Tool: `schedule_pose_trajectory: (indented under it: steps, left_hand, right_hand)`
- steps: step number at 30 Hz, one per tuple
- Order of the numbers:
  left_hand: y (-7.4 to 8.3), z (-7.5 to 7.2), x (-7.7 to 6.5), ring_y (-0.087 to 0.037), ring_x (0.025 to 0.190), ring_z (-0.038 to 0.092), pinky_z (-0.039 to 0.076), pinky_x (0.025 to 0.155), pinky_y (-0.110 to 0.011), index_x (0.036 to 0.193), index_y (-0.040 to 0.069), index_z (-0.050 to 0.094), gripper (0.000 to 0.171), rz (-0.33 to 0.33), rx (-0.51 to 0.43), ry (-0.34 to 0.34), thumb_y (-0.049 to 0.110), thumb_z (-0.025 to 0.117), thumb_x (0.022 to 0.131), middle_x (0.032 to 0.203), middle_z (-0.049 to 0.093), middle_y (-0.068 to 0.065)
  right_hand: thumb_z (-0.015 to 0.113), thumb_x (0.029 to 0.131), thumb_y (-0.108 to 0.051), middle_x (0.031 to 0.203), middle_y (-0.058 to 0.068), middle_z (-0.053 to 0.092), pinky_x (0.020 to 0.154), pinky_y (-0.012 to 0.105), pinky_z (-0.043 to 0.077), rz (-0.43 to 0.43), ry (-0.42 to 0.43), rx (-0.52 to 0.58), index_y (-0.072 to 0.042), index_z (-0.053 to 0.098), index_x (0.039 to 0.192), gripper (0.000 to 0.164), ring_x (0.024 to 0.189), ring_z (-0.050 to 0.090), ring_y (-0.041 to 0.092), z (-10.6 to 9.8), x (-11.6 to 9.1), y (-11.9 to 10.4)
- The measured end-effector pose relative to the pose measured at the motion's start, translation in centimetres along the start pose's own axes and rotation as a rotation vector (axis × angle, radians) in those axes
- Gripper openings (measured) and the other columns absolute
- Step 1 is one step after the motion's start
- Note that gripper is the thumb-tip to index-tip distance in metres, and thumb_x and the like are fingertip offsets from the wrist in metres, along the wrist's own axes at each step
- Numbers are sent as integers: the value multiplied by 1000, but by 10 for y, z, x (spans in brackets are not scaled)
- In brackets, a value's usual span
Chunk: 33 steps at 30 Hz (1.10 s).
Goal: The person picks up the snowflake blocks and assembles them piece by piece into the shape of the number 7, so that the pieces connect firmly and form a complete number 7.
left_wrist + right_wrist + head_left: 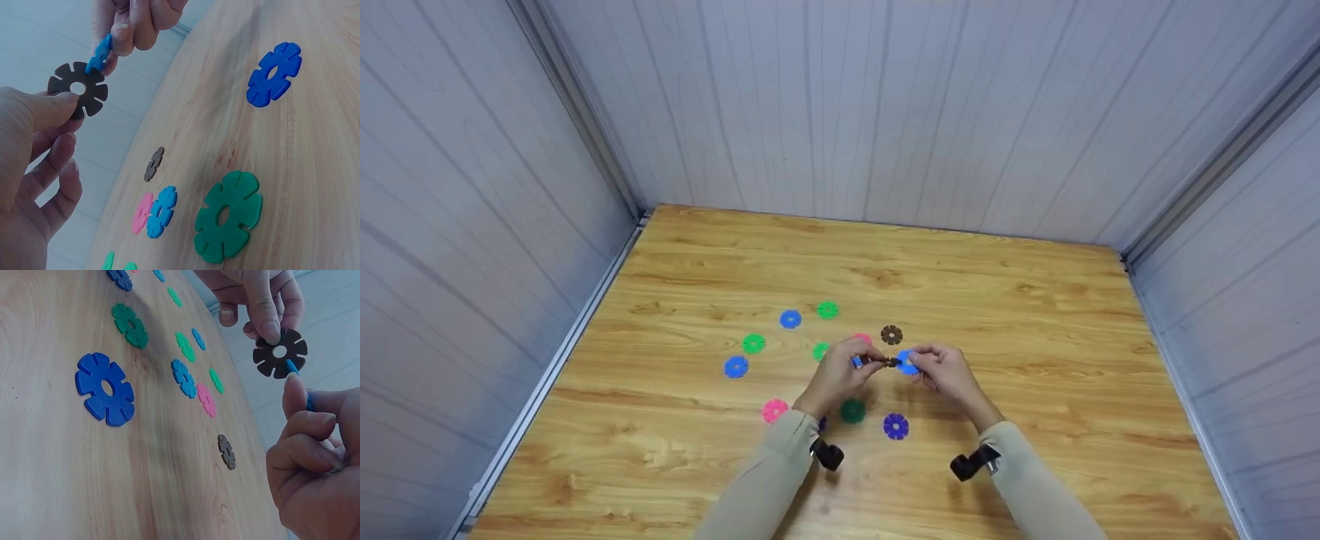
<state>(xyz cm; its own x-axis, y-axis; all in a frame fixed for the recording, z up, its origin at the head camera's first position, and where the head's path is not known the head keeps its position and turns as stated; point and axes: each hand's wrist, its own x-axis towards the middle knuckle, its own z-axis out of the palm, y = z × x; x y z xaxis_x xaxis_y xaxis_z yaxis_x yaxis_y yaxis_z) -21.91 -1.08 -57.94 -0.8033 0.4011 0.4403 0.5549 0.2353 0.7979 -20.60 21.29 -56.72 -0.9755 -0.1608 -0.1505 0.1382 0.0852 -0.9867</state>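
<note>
My left hand (840, 375) pinches a brown notched disc (94, 93) between thumb and fingers. In my right hand (952, 375) a light blue notched disc (100, 55) is pinched the same way. The two discs cross at their rims, the blue one edge-on to the brown one at a slot, as both wrist views show. Both hands are held over the wooden table, close together. Below them lie a dark green disc (247, 208) and a dark blue disc (90, 382), with another brown disc (223, 449) just beyond.
More notched discs lie scattered flat on the tabletop (1035, 322): a pink one (769, 414) by the left sleeve, light blue ones (730, 367) and green ones (748, 345) toward the left and back. Pale panelled walls (840, 112) enclose the table at the back and both sides.
</note>
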Motion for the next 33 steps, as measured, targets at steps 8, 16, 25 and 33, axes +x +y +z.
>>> schedule_pose_trajectory:
  steps: [8, 16, 25, 33]
  left_hand:
    - [0, 5, 1, -11, 78, 63, 54, 70, -26, 90, 7, 76, 5, 41, 19, 8, 4, 76, 87, 85, 69, 0]
    - [1, 7, 4, -13, 73, 61, 53, 64, -29, 87, 6, 76, 6, 104, 50, 74, 1, 78, 84, 80, 66, 0]
    - [1, 10, 5, -11, 71, 57, 49, 62, -27, 83, 6, 75, 4, 139, 80, 118, 3, 78, 84, 77, 65, 2]
    - [1, 12, 4, -10, 68, 56, 47, 60, -23, 82, 7, 75, 6, 165, 94, 120, 2, 79, 84, 74, 64, 2]
  right_hand:
    - [58, 100, -5, 68, 5, 64, 41, 16, 31, 23, 19, -22, 15, 58, 113, 25, 45, 44, 5, -1, -2, -1]
    - [59, 99, -3, 65, 3, 63, 40, 15, 31, 24, 72, 34, 13, 60, 109, 18, 43, 45, 5, 3, -1, -6]
    - [60, 98, -3, 66, 3, 63, 40, 15, 32, 1, 77, 39, 12, 59, 110, 20, 44, 48, 6, 4, 0, -7]
    - [59, 98, -1, 65, 1, 61, 41, 15, 33, -19, 41, 48, 13, 58, 108, 17, 45, 48, 5, 1, -1, -5]
